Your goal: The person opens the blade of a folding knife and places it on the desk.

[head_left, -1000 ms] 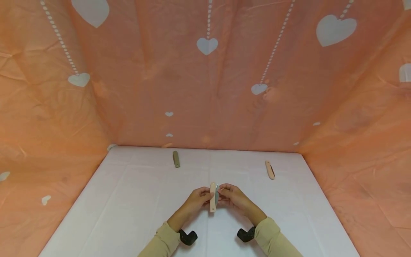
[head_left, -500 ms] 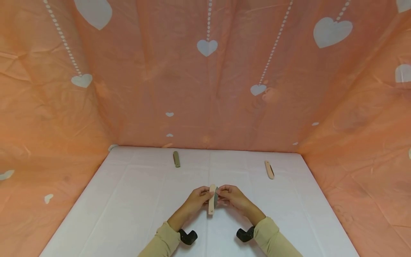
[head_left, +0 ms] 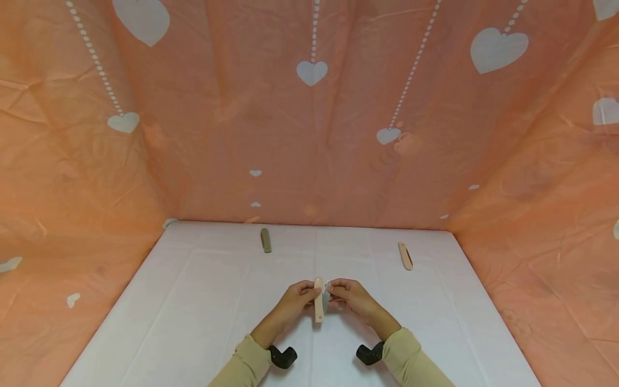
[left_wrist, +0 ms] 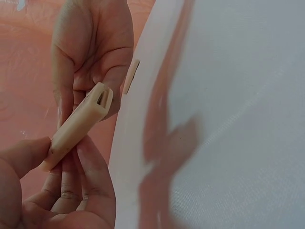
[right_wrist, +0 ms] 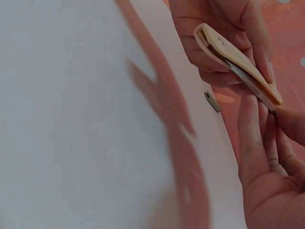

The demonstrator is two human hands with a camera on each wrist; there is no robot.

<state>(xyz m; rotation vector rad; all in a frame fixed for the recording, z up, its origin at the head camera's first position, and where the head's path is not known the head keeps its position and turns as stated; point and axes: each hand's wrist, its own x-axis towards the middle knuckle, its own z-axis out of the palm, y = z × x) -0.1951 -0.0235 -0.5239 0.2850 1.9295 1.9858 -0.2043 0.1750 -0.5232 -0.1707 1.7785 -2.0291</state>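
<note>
Left hand (head_left: 297, 295) pinches a beige pocketknife (head_left: 318, 310), lower centre of head view; right hand (head_left: 350, 294) pinches its blade (head_left: 325, 302). Knife sits between both hands' fingers (left_wrist: 69, 188). Mid-step, I'd judge: blade part-way out, swing unfinished. Green knife (head_left: 266, 240) left of centre, second beige knife (head_left: 404, 256) at right look folded on bench (head_left: 184, 317).

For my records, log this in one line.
left hand: grips beige handle; right hand: pinches blade; table: green knife, other beige knife

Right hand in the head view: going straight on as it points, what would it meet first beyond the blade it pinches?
Probably the handle, held by the left hand; depth is unclear.
</note>
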